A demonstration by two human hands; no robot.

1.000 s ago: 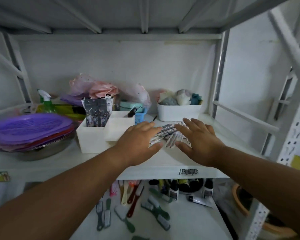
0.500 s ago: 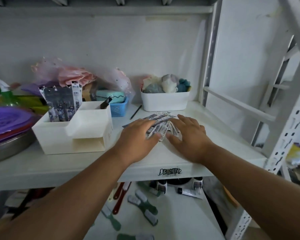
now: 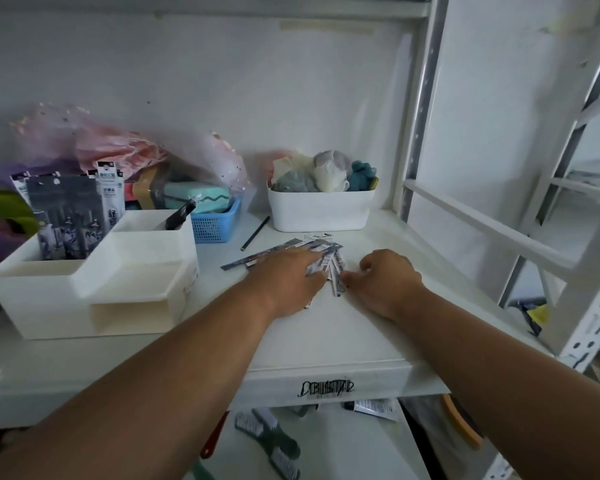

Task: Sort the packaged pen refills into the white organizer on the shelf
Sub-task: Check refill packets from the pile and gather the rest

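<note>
On the shelf (image 3: 326,334), the left hand (image 3: 288,282) presses flat on slippery, light refill packets (image 3: 321,252); the right hand (image 3: 383,282) curls, pinching their ends.

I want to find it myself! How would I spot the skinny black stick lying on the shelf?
Look at the white shelf, toward the back wall. There, a white tub full of soft things stands right of a small blue basket. The black stick lies slanted on the bare shelf between them; it is the only thin, dark, unwrapped thing there, unlike the packaged refills fanned out just in front of it.
</note>
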